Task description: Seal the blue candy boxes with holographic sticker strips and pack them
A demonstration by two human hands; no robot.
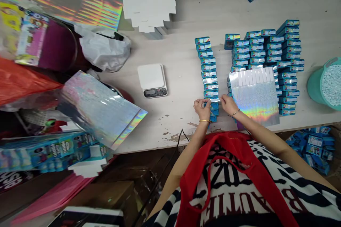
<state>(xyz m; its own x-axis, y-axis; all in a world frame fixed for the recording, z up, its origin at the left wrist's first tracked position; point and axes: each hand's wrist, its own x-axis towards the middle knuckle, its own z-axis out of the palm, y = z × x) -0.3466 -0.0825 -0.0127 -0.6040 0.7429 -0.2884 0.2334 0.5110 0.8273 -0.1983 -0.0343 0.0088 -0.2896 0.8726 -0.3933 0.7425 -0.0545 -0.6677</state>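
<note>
Fingers of your left hand and right hand look pinched nearly closed on opposite ends of a shiny strip, over the blue box row. Probably featherlight, flimsy, perhaps tacky; grip the ends only.

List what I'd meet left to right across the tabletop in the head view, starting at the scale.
White digital scale → single column of small blue boxes → silvery holographic sheet → teal bucket.
</note>
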